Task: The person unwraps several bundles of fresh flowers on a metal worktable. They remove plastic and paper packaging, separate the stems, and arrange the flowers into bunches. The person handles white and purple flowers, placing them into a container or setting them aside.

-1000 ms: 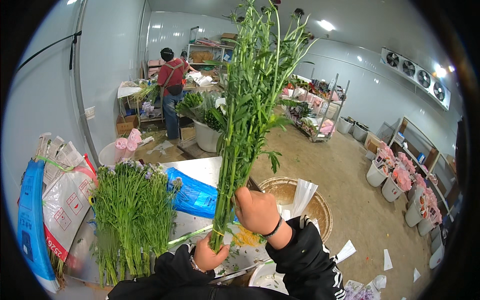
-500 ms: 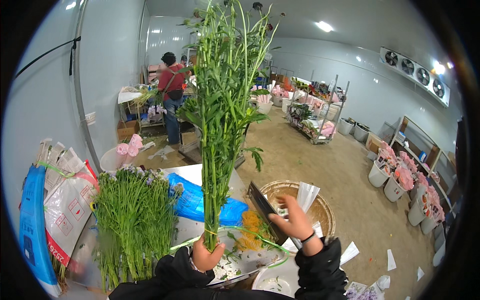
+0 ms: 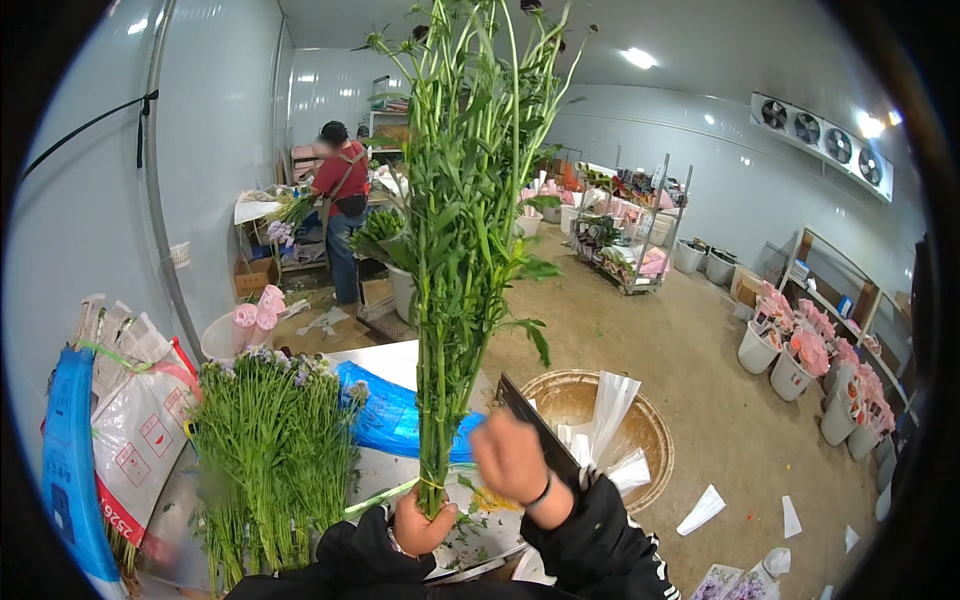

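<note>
A tall bunch of green flower stems point(image 3: 450, 270) stands upright in front of me, its few dark flower heads reaching the top of the picture. My left hand point(image 3: 424, 522) is wrapped round its base, just beneath a yellow band point(image 3: 431, 485). To the right of the stems, a little apart from them, my right hand point(image 3: 508, 458) is blurred by motion, so its fingers cannot be made out. A thick heap of cut stems with small purple flowers point(image 3: 268, 450) lies to the left on the metal table point(image 3: 385, 478).
Blue plastic wrap point(image 3: 385, 412) lies behind the bunch. Right of the table stands a round tan tub point(image 3: 650, 425) with white paper sleeves point(image 3: 612, 410). A wrapped white packet point(image 3: 140, 440) leans at the left. A person in red point(image 3: 342, 185) works at a far table.
My right hand has swung left toward the stems, from above the tub. The bunch, still in my left hand, sits slightly farther right in view.
</note>
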Action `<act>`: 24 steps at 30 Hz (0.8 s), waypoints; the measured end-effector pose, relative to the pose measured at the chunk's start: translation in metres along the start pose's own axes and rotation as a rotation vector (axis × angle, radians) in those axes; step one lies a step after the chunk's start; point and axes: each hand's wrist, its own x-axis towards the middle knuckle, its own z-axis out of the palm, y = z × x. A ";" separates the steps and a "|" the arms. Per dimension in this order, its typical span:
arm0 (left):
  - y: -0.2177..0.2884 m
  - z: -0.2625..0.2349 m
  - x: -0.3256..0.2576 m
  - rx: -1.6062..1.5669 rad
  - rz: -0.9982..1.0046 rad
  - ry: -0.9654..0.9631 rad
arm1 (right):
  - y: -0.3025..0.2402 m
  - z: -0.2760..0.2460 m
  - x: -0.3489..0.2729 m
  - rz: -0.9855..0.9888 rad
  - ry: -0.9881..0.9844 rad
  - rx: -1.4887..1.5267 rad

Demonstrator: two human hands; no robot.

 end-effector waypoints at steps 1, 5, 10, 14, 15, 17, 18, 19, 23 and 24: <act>-0.001 0.002 -0.002 -0.013 -0.008 -0.021 | 0.000 -0.008 0.011 0.166 0.144 -0.009; 0.001 0.000 -0.010 -0.036 -0.056 -0.035 | 0.001 -0.014 0.063 0.254 0.315 0.135; 0.004 0.002 -0.008 -0.051 -0.036 -0.085 | 0.003 -0.014 0.039 0.231 0.177 -0.121; -0.003 0.002 -0.009 0.052 0.000 -0.029 | -0.014 -0.011 -0.006 0.006 -0.164 -0.212; 0.006 0.005 -0.003 0.110 0.010 0.002 | -0.016 -0.011 -0.008 -0.020 -0.167 -0.199; 0.008 0.014 -0.001 0.190 0.031 0.030 | -0.021 -0.027 0.015 0.090 0.017 -0.197; 0.001 0.014 -0.003 0.240 0.030 0.055 | -0.018 -0.029 0.030 0.177 0.089 -0.170; -0.004 0.014 -0.006 0.291 0.029 0.078 | -0.022 -0.031 0.050 0.254 0.130 -0.198; -0.008 0.022 -0.011 0.294 0.080 0.131 | -0.021 -0.033 0.073 0.212 0.217 -0.219; -0.001 0.022 -0.009 0.315 0.025 0.090 | -0.018 -0.034 0.067 0.182 0.216 -0.226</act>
